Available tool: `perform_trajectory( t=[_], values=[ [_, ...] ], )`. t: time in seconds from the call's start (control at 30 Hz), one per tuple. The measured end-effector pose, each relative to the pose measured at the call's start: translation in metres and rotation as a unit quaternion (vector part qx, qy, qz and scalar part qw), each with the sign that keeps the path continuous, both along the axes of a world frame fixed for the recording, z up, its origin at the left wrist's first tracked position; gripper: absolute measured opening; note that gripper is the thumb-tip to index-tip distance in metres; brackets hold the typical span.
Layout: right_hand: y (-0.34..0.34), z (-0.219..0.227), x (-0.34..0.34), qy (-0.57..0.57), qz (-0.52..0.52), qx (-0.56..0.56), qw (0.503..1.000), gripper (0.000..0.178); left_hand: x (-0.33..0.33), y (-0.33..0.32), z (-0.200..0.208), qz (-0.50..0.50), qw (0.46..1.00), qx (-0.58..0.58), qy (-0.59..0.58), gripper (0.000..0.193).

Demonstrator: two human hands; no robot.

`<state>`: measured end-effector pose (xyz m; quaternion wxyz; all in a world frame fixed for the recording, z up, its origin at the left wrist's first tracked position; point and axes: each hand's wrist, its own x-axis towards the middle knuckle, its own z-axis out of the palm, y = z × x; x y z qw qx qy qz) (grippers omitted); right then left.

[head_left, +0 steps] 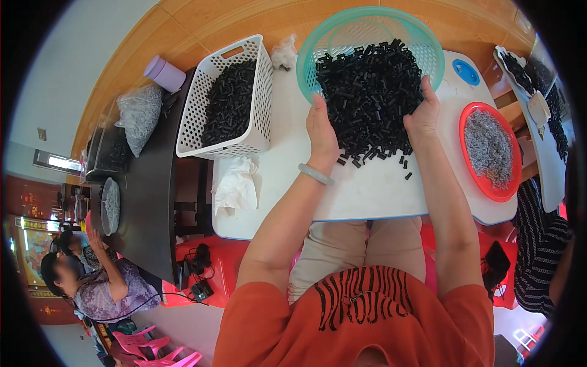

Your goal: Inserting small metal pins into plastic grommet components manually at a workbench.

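A heap of small black plastic parts (370,98) lies between my two hands, partly over the near side of a green mesh basket (309,46). Loose parts are scattered on the white table toward me. My left hand (322,133) is on edge against the heap's left side, open, its inner fingers partly hidden. On the other side my right hand (423,116) rests against the heap, open, thumb up and fingers partly hidden among the parts. Whether either hand also touches the basket, I cannot tell.
Left on the white table (284,196) stand a white perforated basket (262,116) of black parts and a crumpled white bag (235,186). At right are a red tray (471,165) of small metallic pieces and a blue lid (466,72). A person (110,284) sits by the dark table.
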<state>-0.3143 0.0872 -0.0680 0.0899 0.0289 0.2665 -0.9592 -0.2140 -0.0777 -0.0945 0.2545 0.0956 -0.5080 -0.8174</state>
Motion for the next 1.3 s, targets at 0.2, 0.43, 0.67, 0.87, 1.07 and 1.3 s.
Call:
perform_trajectory(
  t=[0.2, 0.43, 0.67, 0.87, 1.07, 1.3],
  values=[
    [-0.003, 0.006, 0.003, -0.009, 0.01, 0.02, 1.0, 0.044, 0.004, -0.003, -0.003, 0.004, 1.0, -0.009, 0.0, 0.054],
    [-0.002, 0.005, 0.005, 0.019, 0.013, 0.049, 0.999, 0.045, 0.01, -0.001, 0.0, -0.006, 0.999, 0.018, 0.03, 0.055],
    [0.017, -0.016, -0.01, 0.077, 0.024, 0.114, 0.99, 0.037, 0.015, 0.003, 0.006, 0.022, 1.0, -0.018, 0.0, 0.05],
    [0.019, -0.002, 0.007, 0.068, 0.022, 0.159, 0.985, 0.035, 0.015, 0.003, 0.006, 0.045, 0.999, -0.013, -0.008, 0.047],
    [0.019, -0.006, 0.007, 0.093, -0.001, 0.148, 0.985, 0.039, 0.014, 0.007, 0.01, 0.035, 0.999, -0.006, 0.015, 0.046],
    [0.018, -0.016, 0.002, 0.091, -0.029, 0.163, 0.982, 0.041, 0.015, 0.005, 0.013, -0.009, 0.999, 0.024, 0.032, 0.058]
  ],
)
